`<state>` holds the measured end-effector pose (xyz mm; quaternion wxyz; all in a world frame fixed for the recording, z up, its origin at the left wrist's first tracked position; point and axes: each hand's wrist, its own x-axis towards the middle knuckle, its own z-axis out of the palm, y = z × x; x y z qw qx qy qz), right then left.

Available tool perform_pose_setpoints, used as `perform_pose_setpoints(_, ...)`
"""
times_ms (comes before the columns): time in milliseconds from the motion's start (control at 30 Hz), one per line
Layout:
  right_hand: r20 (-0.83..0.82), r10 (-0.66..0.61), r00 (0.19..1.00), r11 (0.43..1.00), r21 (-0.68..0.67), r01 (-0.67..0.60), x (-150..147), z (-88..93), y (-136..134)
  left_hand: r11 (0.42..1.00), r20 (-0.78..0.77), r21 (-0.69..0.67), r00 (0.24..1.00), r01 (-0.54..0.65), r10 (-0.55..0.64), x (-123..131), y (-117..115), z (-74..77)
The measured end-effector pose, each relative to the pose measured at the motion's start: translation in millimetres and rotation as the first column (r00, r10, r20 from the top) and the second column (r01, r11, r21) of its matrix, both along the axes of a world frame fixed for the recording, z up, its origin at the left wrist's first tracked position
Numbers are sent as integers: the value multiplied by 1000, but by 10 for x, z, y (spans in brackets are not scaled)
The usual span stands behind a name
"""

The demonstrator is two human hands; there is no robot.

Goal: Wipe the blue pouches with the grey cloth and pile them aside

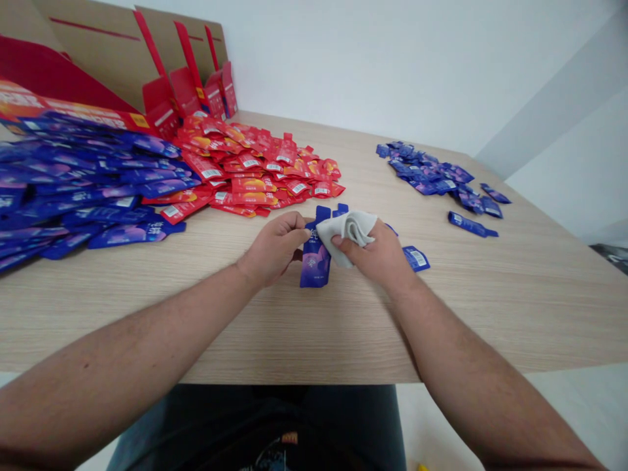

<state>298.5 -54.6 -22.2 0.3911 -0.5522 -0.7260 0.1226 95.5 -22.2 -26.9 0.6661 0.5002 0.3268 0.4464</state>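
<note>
The left grip (275, 248) pinches a blue pouch (314, 265); the right grip (380, 254) clutches a gray cloth (349, 229) against it, above a wooden surface (294, 333).

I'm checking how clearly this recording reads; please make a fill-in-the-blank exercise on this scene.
The right hand holds a pale cloth; the blue pouch is in the ____ hand.
The pouch pile beside the large blue pile is mainly ____.
The smaller blue pile lies on the ____ side of the table.
Missing words: left; red; right.
</note>
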Motion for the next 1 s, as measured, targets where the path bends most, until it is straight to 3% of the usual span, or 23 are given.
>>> perform_pose_setpoints(67, 21, 48, 999, 998, -27, -47, 3, -6, 3, 1000, 5, 8, 1000, 8, -8, -2, 6, -3)
perform_pose_setpoints(200, 10, -28, 1000, 999, 17, 28, 0, -13, 7, 1000, -12, -13, 1000, -5, 5, -10, 19, -10)
perform_pose_setpoints(333, 56, 71, 996, 997, -10, -70, -17, -6, -6, 999, -45, 40, 999, -10, 12, -16, 18, -19)
perform_pose_setpoints(500, -6, -61, 998, 997, 49, 61, 16, 6, 7, 997, -42, 64, 999, 32, -29, -17, 3, -6)
perform_pose_setpoints(633, -27, -76, 997, 996, 51, 77, 38, 14, 11, 987, -87, 125, 992, 97, -87, -17, -18, 6)
perform_pose_setpoints(1000, -67, -96, 993, 993, 65, 101, 62, 51, 14, 937, -285, 320, 957, 139, -45, -47, -5, -4)
